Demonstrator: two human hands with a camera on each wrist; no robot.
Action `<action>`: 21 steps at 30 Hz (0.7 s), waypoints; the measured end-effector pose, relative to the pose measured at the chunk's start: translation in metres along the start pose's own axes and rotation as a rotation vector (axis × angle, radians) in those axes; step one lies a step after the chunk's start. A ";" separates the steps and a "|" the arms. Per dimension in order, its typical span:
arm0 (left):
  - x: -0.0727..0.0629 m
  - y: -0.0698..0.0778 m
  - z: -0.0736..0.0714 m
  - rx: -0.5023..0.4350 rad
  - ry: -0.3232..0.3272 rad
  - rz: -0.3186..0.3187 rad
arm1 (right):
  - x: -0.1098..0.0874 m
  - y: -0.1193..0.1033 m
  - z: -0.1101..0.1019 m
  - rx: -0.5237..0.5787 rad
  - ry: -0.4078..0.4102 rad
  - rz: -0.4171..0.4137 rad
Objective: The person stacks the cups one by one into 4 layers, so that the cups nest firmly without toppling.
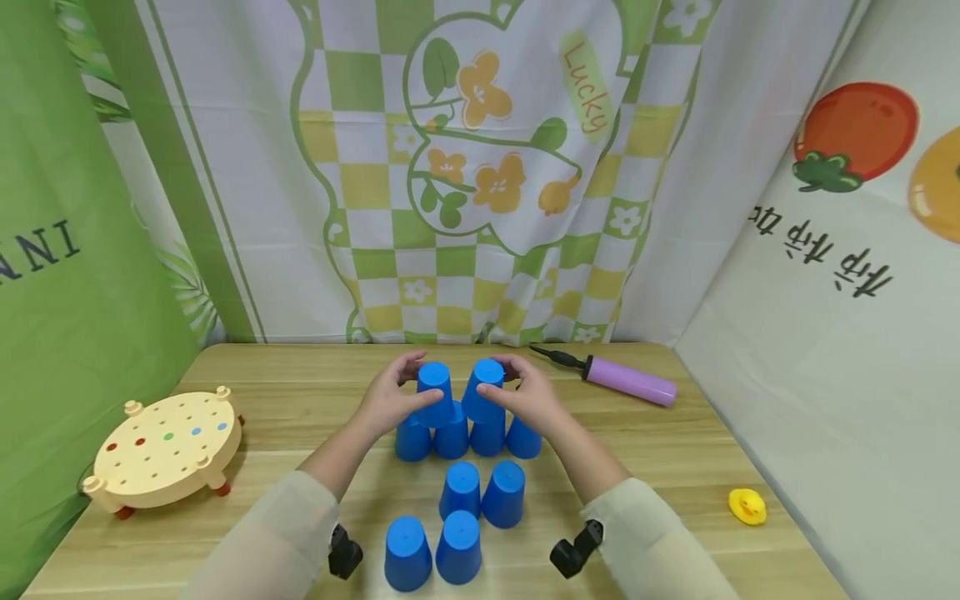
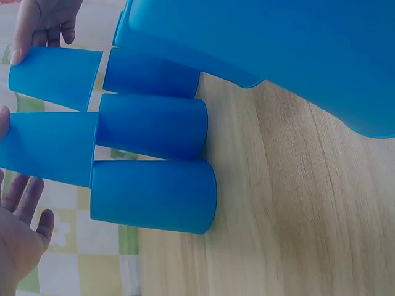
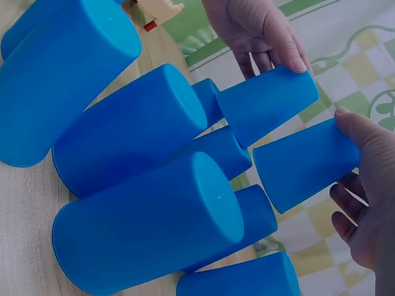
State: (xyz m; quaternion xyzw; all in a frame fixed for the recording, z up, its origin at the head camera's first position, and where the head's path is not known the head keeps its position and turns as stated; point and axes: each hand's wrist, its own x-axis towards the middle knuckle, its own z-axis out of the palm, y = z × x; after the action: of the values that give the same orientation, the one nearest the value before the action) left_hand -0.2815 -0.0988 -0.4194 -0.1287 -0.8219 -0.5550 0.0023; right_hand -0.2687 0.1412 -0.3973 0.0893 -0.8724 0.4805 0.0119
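Observation:
Above a row of several upside-down blue cups (image 1: 451, 433), each hand has an inverted blue cup. My left hand (image 1: 393, 393) grips the left cup (image 1: 433, 393), thumb on the near side and fingers at the far side. The right cup (image 1: 482, 392), leaning slightly, is pinched by my right hand (image 1: 531, 398). In the left wrist view the rim of the left cup (image 2: 49, 148) is right at the bases of the row's cups (image 2: 151, 194). The right wrist view shows a narrow gap between both held cups (image 3: 308, 163).
Nearer me stand two pairs of inverted blue cups, one pair (image 1: 504, 496) in front of the row, the other (image 1: 407, 554) closer. A round cream pegboard stand (image 1: 168, 450) is at left. A purple hand pump (image 1: 630, 380) lies back right, a yellow toy duck (image 1: 747, 506) at right.

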 end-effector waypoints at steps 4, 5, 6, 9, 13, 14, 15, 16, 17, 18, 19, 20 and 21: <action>-0.004 -0.004 -0.005 -0.003 0.001 -0.004 | 0.002 -0.001 0.004 -0.013 -0.003 -0.003; -0.005 -0.006 -0.007 -0.015 -0.001 -0.009 | 0.003 -0.001 0.005 -0.015 -0.005 0.000; -0.007 -0.007 -0.008 -0.016 0.003 -0.011 | 0.003 -0.001 0.006 -0.020 -0.007 -0.001; -0.017 -0.012 -0.014 -0.006 0.030 -0.022 | 0.005 0.000 0.008 -0.017 -0.018 0.008; -0.037 -0.016 -0.021 0.007 0.070 -0.023 | 0.006 0.002 0.010 -0.021 -0.032 -0.002; -0.042 -0.017 -0.022 0.009 0.075 -0.021 | 0.006 0.002 0.010 -0.024 -0.034 -0.008; -0.047 -0.017 -0.024 0.010 0.076 -0.017 | 0.006 0.002 0.010 -0.027 -0.035 -0.013; -0.051 -0.019 -0.025 0.010 0.074 -0.011 | 0.006 0.003 0.010 -0.028 -0.036 -0.016; -0.056 -0.020 -0.026 0.014 0.070 -0.001 | 0.006 0.003 0.010 -0.028 -0.037 -0.018; -0.060 -0.020 -0.027 0.020 0.066 0.001 | 0.006 0.003 0.010 -0.030 -0.037 -0.020; -0.064 -0.021 -0.028 0.024 0.059 0.001 | 0.006 0.003 0.010 -0.033 -0.036 -0.021; -0.067 -0.022 -0.028 0.026 0.055 0.001 | 0.007 0.003 0.010 -0.035 -0.037 -0.021; -0.070 -0.022 -0.029 0.027 0.047 -0.002 | 0.007 0.004 0.010 -0.037 -0.040 -0.022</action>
State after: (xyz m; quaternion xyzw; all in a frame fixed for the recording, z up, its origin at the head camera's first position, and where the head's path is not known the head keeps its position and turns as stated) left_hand -0.2226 -0.1473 -0.4387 -0.1147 -0.8290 -0.5468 0.0226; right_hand -0.2755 0.1342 -0.4048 0.1081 -0.8801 0.4624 0.0013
